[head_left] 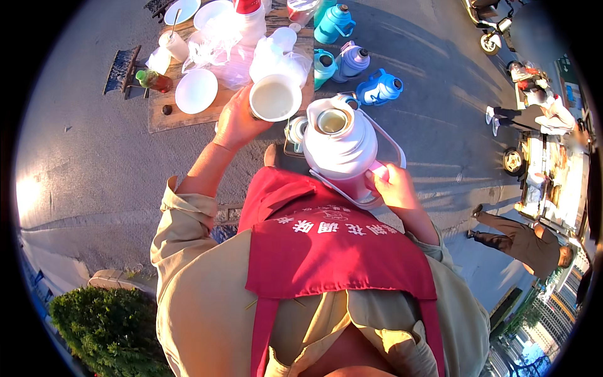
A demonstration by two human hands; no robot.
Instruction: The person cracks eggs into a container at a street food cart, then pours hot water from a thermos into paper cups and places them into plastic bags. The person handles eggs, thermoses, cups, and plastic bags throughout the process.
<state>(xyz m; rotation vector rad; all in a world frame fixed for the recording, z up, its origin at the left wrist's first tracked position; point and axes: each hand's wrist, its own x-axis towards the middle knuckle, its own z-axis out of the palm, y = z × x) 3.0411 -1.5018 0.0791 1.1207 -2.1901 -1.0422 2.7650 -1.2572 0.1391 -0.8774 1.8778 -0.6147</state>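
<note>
My left hand (pixel 240 118) is closed around a cup (pixel 275 97) with a pale rim, which holds a whitish liquid. My right hand (pixel 393 186) grips the pink handle of a white and pink thermos flask (pixel 341 141). The flask's mouth is uncovered and faces up toward me, to the right of the cup and apart from it. A white bowl (pixel 196 91) lies on the wooden table (pixel 165 118) beyond my left hand. Clear plastic bags and stacked white containers (pixel 249 28) stand behind the cup.
Several thermos flasks, among them a blue one (pixel 379 88) and a lilac one (pixel 352 61), stand right of the table. A bottle with a green cap (pixel 154 80) is near its left edge, beside a folding stool (pixel 122 70). People and a loaded cart (pixel 553 179) are at the far right.
</note>
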